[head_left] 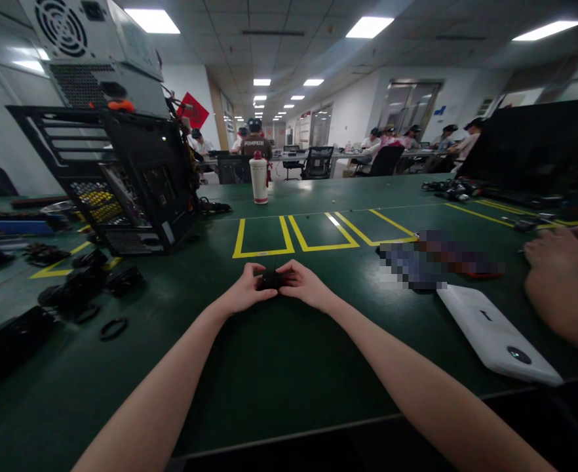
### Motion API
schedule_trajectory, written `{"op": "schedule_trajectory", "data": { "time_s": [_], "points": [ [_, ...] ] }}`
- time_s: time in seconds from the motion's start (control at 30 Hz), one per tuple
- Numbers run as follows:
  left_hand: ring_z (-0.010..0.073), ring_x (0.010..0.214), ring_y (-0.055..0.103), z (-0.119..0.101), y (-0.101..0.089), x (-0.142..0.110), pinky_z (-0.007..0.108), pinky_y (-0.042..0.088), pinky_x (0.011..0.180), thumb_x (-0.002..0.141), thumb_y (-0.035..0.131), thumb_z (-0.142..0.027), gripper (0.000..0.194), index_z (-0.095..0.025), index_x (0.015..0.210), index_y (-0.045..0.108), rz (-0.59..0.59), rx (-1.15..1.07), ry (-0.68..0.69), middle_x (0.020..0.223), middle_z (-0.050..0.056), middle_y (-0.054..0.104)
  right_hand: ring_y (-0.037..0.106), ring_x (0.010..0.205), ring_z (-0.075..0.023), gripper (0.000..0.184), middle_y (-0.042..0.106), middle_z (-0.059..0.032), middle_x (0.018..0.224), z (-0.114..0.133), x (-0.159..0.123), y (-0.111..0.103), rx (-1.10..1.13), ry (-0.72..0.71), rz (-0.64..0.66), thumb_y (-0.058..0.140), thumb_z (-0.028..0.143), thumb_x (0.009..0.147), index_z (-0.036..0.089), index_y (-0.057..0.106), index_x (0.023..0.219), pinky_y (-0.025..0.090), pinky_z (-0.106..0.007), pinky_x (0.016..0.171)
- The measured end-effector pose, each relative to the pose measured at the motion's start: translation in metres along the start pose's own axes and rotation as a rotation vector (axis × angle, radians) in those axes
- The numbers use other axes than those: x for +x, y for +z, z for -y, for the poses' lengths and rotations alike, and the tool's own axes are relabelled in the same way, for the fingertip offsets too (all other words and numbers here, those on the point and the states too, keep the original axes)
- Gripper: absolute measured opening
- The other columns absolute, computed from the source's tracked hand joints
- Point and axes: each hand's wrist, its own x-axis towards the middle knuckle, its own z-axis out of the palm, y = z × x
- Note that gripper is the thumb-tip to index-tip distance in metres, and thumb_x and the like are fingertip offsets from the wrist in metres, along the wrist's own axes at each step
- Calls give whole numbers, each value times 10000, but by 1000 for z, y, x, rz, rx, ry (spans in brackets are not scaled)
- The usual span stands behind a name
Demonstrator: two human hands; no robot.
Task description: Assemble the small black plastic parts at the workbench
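Beyond both hands [246, 288] [305, 286], upright white cup [259, 180]

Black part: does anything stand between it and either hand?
Nothing visible does: the left hand and right hand hold the black part from opposite sides. What their grip covers is hidden.

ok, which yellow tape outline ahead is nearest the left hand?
The leftmost yellow tape outline of the central three, just beyond the left hand; the others lie farther right.
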Motion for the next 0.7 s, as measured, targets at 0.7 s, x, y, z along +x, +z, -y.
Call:
{"op": "schedule_trajectory", "data": {
  "time_s": [0.7],
  "points": [
    [150, 813, 514, 3, -4, 6, 350, 421, 771, 661, 584, -249, 246, -164, 838, 435, -114, 259, 97, 840, 11, 502, 546, 913, -130, 304, 568, -26, 944, 3, 3, 0, 160, 80, -30, 587, 138, 653, 174, 489, 939, 407, -348, 870]
  ]
}}
